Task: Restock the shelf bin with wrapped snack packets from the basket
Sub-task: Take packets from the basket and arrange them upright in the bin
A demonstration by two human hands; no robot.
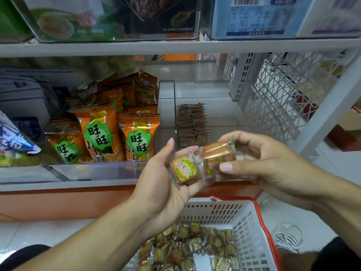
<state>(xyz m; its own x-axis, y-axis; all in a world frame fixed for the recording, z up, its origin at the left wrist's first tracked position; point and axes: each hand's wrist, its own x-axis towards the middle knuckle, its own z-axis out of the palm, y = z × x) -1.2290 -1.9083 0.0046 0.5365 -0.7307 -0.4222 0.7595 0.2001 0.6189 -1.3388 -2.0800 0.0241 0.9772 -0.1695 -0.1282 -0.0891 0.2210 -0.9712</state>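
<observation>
The left hand (166, 184) lay palm up, fingers nearly straight, with a wrapped snack packet (184, 170) resting on the fingers, its green-and-pink round label facing up. At its 3 o'clock, touching it, the right hand (261, 163) curled round a second packet (219, 153), thumb pressed on the near side; how many packets it gripped was hard to tell. At 12 o'clock stood the clear shelf bin (195, 90), a stack of packets (192, 126) at its left wall, their print too small to read. At 6 o'clock the white basket (252, 227) held loose packets, its near part cut off. Orange bags (119, 133) stood at 9 o'clock.
</observation>
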